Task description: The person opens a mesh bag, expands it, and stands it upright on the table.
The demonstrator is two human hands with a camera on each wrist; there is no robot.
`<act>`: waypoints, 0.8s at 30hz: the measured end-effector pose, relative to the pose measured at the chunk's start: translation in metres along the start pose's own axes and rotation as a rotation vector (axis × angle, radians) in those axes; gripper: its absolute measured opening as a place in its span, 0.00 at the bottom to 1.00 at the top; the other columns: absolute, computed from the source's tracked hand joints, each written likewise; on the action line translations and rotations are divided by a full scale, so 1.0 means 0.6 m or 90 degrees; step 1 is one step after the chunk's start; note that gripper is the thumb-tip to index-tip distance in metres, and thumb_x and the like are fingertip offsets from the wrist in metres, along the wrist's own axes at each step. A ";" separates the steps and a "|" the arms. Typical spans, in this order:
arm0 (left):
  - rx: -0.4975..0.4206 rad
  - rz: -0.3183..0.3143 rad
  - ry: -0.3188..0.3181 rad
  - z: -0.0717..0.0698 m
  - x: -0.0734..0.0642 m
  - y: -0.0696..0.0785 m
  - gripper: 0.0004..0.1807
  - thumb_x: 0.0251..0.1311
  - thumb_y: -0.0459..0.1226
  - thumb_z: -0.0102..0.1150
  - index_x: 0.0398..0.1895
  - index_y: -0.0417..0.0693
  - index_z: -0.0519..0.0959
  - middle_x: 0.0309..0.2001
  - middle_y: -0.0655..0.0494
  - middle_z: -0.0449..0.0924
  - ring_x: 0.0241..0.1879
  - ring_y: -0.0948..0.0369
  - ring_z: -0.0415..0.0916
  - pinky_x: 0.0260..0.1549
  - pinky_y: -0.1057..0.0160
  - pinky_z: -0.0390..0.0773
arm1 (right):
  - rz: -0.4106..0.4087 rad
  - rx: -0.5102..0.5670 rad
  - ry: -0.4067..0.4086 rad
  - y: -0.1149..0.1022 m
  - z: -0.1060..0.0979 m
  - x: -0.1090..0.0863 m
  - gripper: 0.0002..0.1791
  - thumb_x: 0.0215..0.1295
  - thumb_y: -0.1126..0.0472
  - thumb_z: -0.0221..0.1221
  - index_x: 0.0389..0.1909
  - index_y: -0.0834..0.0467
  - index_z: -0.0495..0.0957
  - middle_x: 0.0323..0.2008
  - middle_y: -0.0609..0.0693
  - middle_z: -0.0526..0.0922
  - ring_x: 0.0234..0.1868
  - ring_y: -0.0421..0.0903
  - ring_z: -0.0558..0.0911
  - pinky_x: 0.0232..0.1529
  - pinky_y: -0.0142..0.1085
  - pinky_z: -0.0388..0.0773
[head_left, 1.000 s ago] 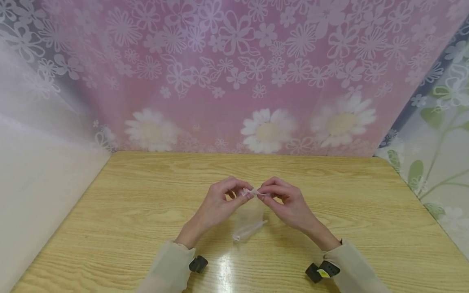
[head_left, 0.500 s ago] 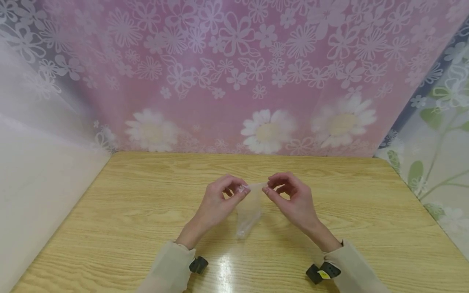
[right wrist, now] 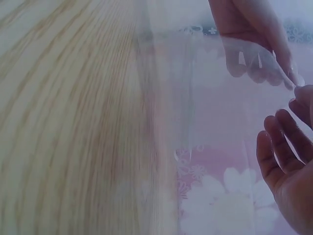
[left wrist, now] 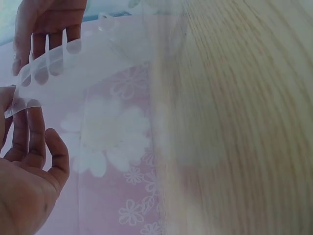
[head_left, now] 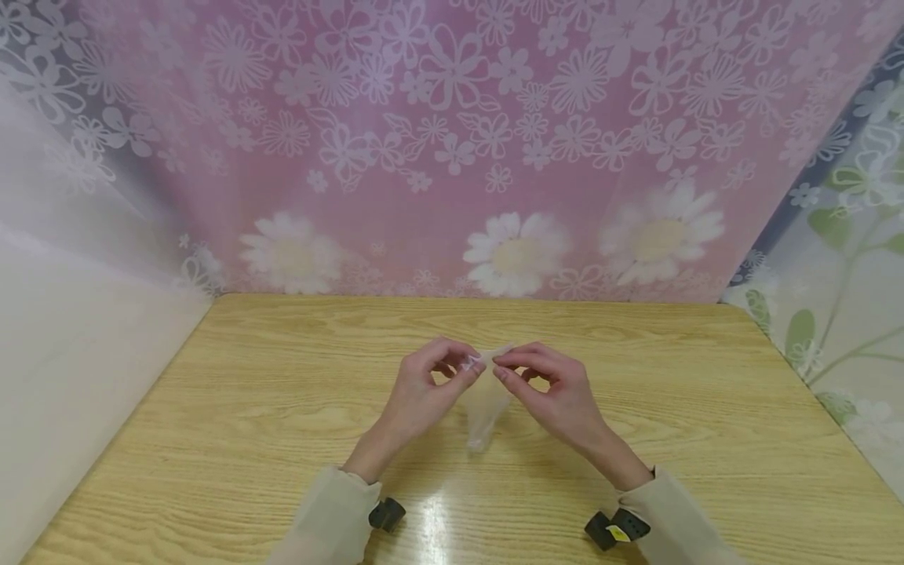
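Plastic film (head_left: 483, 404), one translucent piece, hangs between left hand (head_left: 427, 384) and right hand (head_left: 558, 388), both pinching its edge, below them one counter (head_left: 233, 424)

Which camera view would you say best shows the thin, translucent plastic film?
The head view, because it shows the translucent plastic film from pinched edge to lower end; both wrist views show it nearer but cropped.

Behind a wood-grain table (head_left: 233, 400) — glare (head_left: 434, 526) on it — rises a pink floral backdrop (head_left: 438, 188).
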State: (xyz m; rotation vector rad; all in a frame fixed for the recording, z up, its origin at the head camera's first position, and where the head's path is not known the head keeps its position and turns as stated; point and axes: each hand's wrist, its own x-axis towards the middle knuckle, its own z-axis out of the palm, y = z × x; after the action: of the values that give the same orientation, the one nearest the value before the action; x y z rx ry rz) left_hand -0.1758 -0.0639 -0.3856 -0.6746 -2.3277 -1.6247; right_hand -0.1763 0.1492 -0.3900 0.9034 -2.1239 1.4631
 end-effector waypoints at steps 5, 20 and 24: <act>-0.005 0.003 -0.009 0.003 0.000 0.000 0.05 0.68 0.39 0.66 0.44 0.52 0.84 0.39 0.60 0.85 0.39 0.66 0.80 0.43 0.62 0.82 | 0.010 -0.007 -0.006 -0.004 0.003 0.002 0.13 0.61 0.76 0.66 0.42 0.59 0.89 0.41 0.53 0.88 0.37 0.37 0.83 0.34 0.28 0.81; -0.118 0.013 -0.107 -0.002 -0.006 -0.008 0.12 0.73 0.37 0.58 0.56 0.51 0.81 0.54 0.54 0.82 0.54 0.59 0.79 0.53 0.56 0.81 | 0.012 0.019 0.017 -0.002 0.006 0.002 0.12 0.63 0.77 0.64 0.42 0.60 0.86 0.41 0.57 0.87 0.42 0.38 0.85 0.36 0.28 0.83; -0.133 -0.022 -0.105 -0.002 -0.005 -0.008 0.11 0.76 0.40 0.54 0.55 0.52 0.81 0.53 0.55 0.83 0.53 0.60 0.80 0.54 0.57 0.80 | 0.029 0.027 0.007 -0.004 0.005 0.002 0.12 0.63 0.77 0.64 0.42 0.60 0.86 0.42 0.57 0.87 0.44 0.37 0.85 0.37 0.29 0.84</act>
State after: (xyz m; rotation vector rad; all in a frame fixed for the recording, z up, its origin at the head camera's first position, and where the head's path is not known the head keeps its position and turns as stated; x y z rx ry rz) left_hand -0.1757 -0.0671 -0.3908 -0.8455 -2.3102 -1.9145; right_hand -0.1755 0.1453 -0.3888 0.8669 -2.1257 1.5378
